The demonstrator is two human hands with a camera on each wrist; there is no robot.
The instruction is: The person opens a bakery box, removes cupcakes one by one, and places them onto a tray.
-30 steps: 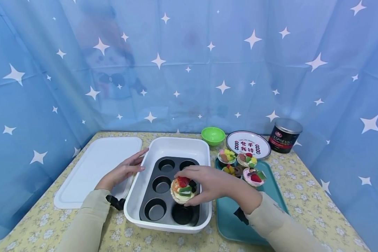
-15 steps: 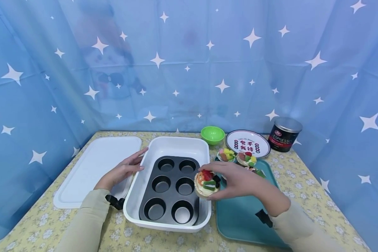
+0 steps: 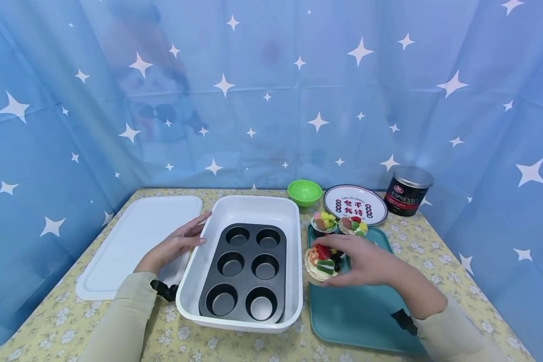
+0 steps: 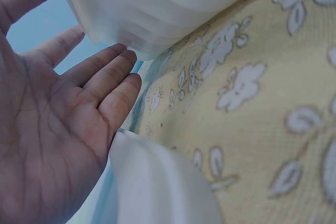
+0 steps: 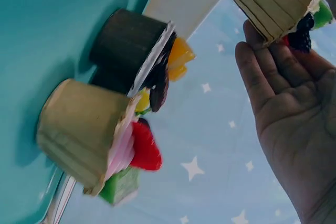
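My right hand (image 3: 368, 261) grips a toy cupcake (image 3: 320, 269) topped with strawberry and dark berries, over the left edge of the teal tray (image 3: 353, 322). The right wrist view shows the cupcake's tan paper cup (image 5: 275, 3) pinched between thumb and fingers. Other cupcakes stand on the tray: a pink-cream one (image 5: 84, 129) and a dark-cupped one (image 5: 131, 51) lie partly hidden behind my hand in the head view. My left hand (image 3: 176, 246) has its fingers extended against the left side of the white bin (image 3: 253, 207). A dark muffin tin (image 3: 248, 279), its cups unfilled, sits inside the bin.
A white lid (image 3: 131, 246) lies left of the bin. Behind the tray are a green bowl (image 3: 304, 193), an oval plate (image 3: 337, 201) with red characters and an espresso can (image 3: 407, 193). Two cupcakes, one yellow-topped (image 3: 324, 222), stand at the tray's back.
My right hand has carried the cupcake rightward, from over the muffin tin to over the tray's left edge. The left hand has stayed at the bin.
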